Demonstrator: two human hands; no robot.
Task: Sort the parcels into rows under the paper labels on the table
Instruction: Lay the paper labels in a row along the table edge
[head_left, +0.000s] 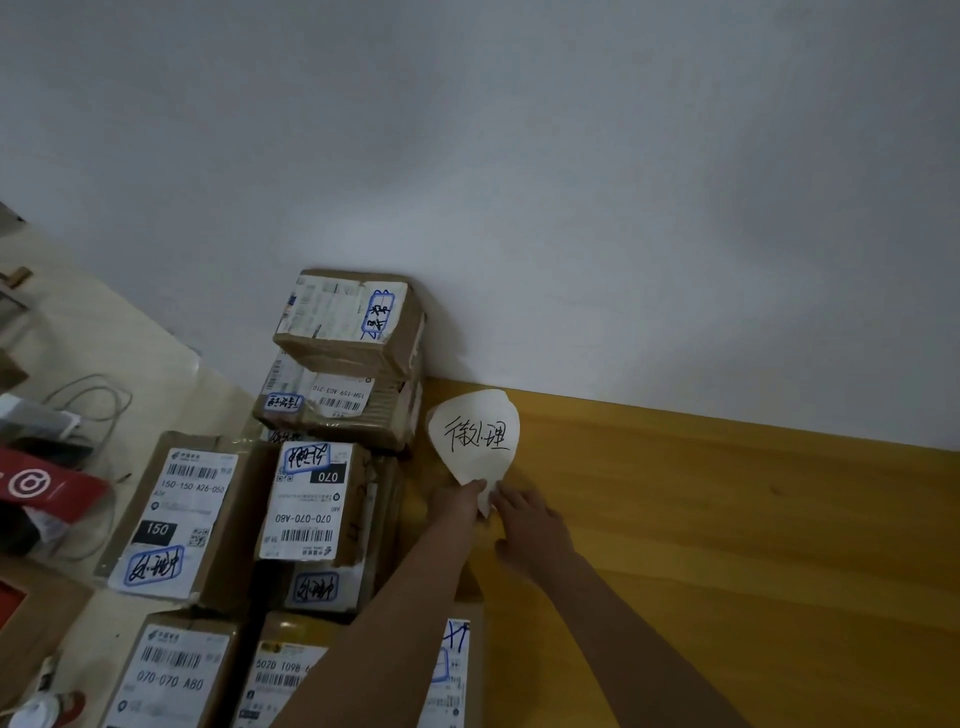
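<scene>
A white paper label with handwritten characters lies on the yellow table near the wall. My left hand and my right hand both touch its near tip, fingers pinching the paper's lower edge. Left of the label stand several brown cardboard parcels with shipping stickers: a stack of two at the wall, a parcel marked 070, one marked 150, and two more at the bottom edge. My left forearm hides part of the near parcels.
A white wall backs the table. At far left lie a red package, grey cables and other clutter on a pale floor. The yellow tabletop stretches bare to the right of the label.
</scene>
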